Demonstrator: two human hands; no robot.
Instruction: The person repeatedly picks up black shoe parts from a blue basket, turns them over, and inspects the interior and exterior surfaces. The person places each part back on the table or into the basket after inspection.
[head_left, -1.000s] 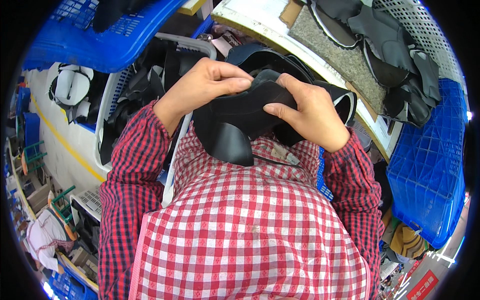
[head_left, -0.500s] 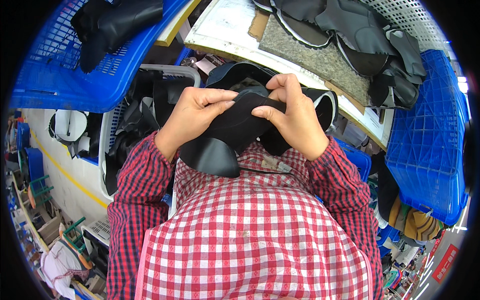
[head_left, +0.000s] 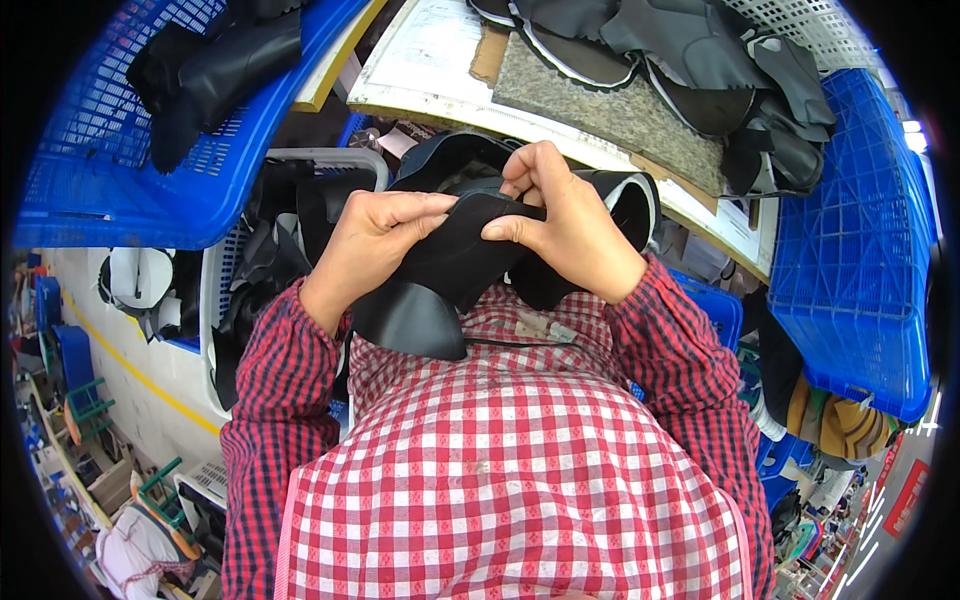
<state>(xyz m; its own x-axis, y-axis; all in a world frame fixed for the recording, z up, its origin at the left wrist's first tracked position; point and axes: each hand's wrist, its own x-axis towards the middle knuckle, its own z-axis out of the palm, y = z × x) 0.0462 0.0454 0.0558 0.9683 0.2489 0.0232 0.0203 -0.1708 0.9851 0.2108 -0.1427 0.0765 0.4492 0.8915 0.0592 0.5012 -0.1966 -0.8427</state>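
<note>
A black leather boot upper (head_left: 452, 258) is held up in front of my checked apron (head_left: 480, 430). One flap of it hangs down at the lower left, showing its smooth shiny face. My left hand (head_left: 372, 245) pinches the top edge between thumb and fingers. On the right side of the same edge, my right hand (head_left: 575, 225) grips with its thumb on the near face and curled fingers behind, partly hidden. Just beyond my hands lie more dark pieces, including a rolled one with a white edge (head_left: 645, 205).
A work table (head_left: 430, 50) ahead carries a grey stone slab (head_left: 570, 95) and a heap of black leather uppers (head_left: 700, 60). At upper left stands a blue basket (head_left: 130, 205) with black pieces; a blue crate (head_left: 850, 270) is at right. A grey-rimmed bin (head_left: 340, 155) holds scraps.
Both hands and the boot upper sit slightly further left in the picture, and the surroundings have shifted a little too. My grip looks nearly the same.
</note>
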